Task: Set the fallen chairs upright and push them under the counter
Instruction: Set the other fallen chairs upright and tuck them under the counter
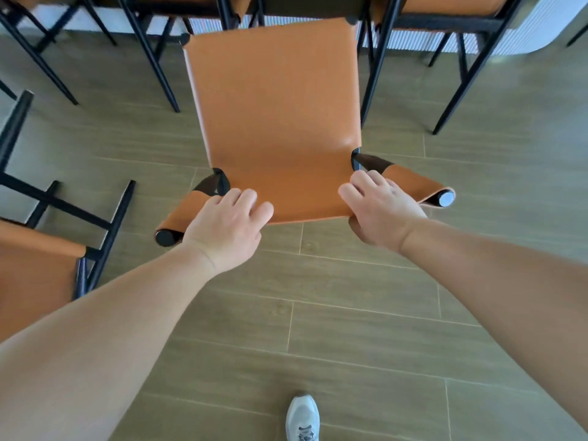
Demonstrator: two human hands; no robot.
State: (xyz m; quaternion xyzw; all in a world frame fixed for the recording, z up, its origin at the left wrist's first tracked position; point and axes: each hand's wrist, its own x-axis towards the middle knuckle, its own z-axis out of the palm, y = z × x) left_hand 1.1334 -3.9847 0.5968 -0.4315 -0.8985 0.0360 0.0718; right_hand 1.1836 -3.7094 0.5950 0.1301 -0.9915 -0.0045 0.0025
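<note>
An orange leather chair (273,100) with a black frame stands upright in the middle of the head view, its seat pointing toward the counter. My left hand (227,224) grips the left part of its low backrest, and my right hand (380,208) grips the right part, thumb under the edge. At the left lies a fallen chair (35,275) of the same kind on its side, black legs sticking up and out. Under the white ribbed counter (525,30) at the top stand several more chairs, seen only by their legs and seat edges.
The floor is wood-look planking. Black legs of a tucked-in chair at the right (458,87) and of one at the left (149,58) flank the held chair. My grey shoe (302,418) is at the bottom.
</note>
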